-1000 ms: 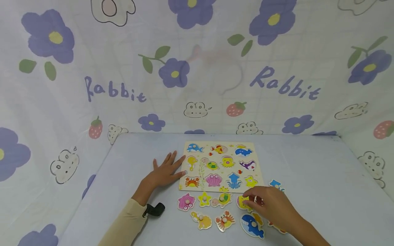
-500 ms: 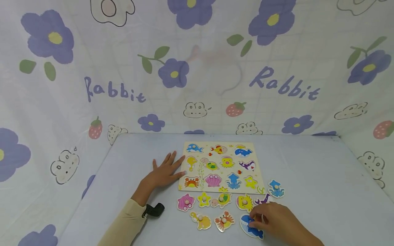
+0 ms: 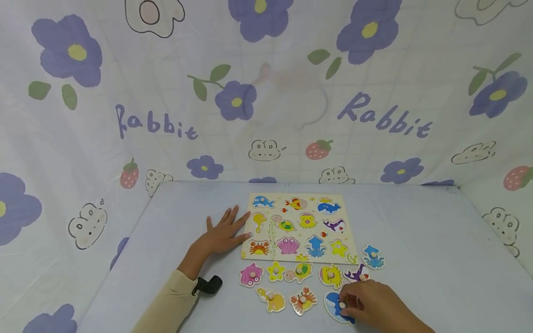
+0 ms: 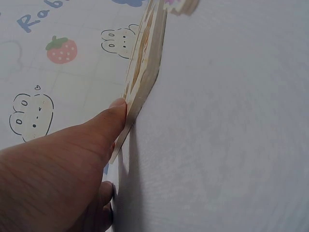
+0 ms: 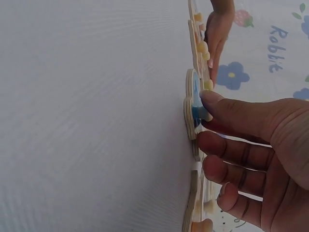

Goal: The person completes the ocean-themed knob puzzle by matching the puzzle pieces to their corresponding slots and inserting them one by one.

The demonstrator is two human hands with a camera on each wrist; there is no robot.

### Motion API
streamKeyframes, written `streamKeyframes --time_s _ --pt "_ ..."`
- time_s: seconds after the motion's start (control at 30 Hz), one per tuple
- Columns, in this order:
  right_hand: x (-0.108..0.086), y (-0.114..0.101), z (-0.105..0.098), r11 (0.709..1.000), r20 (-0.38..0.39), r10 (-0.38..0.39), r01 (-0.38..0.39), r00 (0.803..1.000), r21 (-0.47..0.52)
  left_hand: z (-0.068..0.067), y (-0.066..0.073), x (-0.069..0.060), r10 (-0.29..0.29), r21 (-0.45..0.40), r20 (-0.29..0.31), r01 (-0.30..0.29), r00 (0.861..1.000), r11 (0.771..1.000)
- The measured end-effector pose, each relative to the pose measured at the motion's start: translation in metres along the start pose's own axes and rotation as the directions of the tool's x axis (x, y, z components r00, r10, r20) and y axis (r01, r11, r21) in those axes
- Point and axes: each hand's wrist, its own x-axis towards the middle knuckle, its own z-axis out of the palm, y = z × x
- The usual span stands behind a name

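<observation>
My right hand (image 3: pixel 370 303) pinches the knob of a blue whale puzzle piece (image 3: pixel 332 301) with thumb and index finger; the other fingers curl loosely, as the right wrist view shows. The whale piece (image 5: pixel 190 104) appears low at the table surface there. My left hand (image 3: pixel 222 235) lies spread on the table, its thumb (image 4: pixel 108 121) touching the left edge of the wooden puzzle board (image 3: pixel 293 233). A blue knobbed piece (image 3: pixel 263 201) sits at the board's top left. Part of the whale piece is hidden by my right hand.
Loose knobbed pieces lie before the board: a pink shell (image 3: pixel 251 274), star (image 3: pixel 275 271), turtle (image 3: pixel 300 272), seahorse (image 3: pixel 272 300), crab (image 3: pixel 303 301), octopus (image 3: pixel 331 276) and purple whale (image 3: pixel 357 273). A blue squid piece (image 3: pixel 373 257) lies right of the board. Patterned cloth (image 3: pixel 266 92) hangs behind.
My right hand has come down from beside the octopus and purple whale pieces to the blue whale piece and taken its knob. The left hand has stayed put.
</observation>
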Motion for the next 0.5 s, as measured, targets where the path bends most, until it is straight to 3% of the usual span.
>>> streamKeyframes --time_s 0.3,0.5 --pt "0.0000 -0.0003 0.0043 1.000 -0.025 -0.004 0.004 1.000 0.003 0.0026 -0.0004 -0.0016 0.002 -0.004 0.005 -0.002 1.000 1.000" --pt "0.0001 -0.0018 0.0071 0.999 -0.047 0.037 -0.037 0.998 0.013 0.0037 -0.0034 -0.0008 0.020 -0.018 -0.008 -0.020 1.000 1.000"
